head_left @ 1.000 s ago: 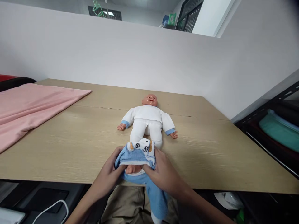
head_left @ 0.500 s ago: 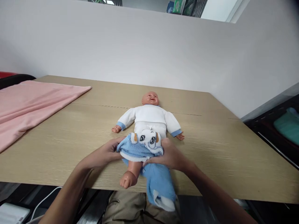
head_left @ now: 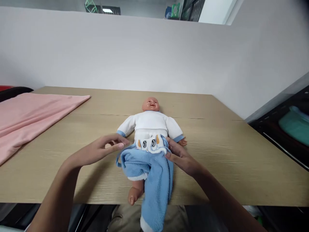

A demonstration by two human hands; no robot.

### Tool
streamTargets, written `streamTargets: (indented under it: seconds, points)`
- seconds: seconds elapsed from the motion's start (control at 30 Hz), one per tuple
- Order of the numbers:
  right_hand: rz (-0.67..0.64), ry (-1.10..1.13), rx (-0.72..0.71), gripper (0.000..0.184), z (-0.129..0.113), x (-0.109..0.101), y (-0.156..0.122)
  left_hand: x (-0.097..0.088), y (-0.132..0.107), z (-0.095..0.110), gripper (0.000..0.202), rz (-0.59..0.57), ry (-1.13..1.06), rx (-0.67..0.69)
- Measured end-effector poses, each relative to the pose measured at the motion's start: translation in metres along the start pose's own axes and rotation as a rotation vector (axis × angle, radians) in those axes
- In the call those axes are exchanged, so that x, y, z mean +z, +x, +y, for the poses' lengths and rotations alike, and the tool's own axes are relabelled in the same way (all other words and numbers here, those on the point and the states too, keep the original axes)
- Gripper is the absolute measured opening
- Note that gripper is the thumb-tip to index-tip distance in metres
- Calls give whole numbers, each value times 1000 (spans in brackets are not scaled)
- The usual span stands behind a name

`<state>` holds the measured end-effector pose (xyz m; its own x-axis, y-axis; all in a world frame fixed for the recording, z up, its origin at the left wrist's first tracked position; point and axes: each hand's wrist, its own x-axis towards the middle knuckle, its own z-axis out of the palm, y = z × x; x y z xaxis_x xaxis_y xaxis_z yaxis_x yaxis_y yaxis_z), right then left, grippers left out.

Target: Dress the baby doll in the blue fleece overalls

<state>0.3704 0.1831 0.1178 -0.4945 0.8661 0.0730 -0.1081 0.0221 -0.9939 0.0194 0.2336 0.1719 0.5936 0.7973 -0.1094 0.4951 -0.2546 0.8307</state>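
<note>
A baby doll (head_left: 151, 119) in a white top with blue cuffs lies on its back, its head away from me. Blue fleece baby overalls (head_left: 158, 180) cover its lower body, with an embroidered animal face on the white bib. One bare foot (head_left: 135, 192) sticks out of the left leg opening; the right leg hangs past the table edge, its foot not visible. My left hand (head_left: 106, 148) hovers by the overalls' left side, thumb and fingers apart, holding nothing. Thumb and fingers of my right hand (head_left: 183, 158) grip the right edge of the overalls near the bib.
The wooden table (head_left: 217, 161) meets a white wall (head_left: 145, 54) at the back. A pink cloth (head_left: 36, 119) lies spread at the left. Beyond the right edge is a dark container with a green item (head_left: 294, 124) in it.
The rolled-up left leg of the overalls has come down over the doll's thigh, and the bib lies flatter. My left hand has let go and moved left; my right hand stays on the right side.
</note>
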Motion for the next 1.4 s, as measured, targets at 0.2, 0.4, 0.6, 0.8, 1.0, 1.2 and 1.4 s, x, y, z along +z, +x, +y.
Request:
streamTargets:
  seconds: [0.2,0.4,0.6,0.8,1.0,1.2,1.4]
  points:
    - [-75,-45,-62,44,-20,22,3,13,53,60,60,-251,84,117]
    - [120,-413,24,37,-36,12,-19,16,104,46,32,-515,-168,237]
    - [-90,-487,23,40,-37,-3,-35,22,108,44,62,-727,-220,239]
    - [-40,-164,86,61,-34,-4,-31,40,111,44,39,-825,-253,307]
    - [-310,-411,184,40,-54,-10,-39,48,114,37,52,-656,-109,307]
    - [-119,-213,121,50,-42,-12,-44,53,112,38,50,-960,-130,228]
    - [-251,-207,249,54,-49,0,-52,56,111,32,35,-858,-322,344]
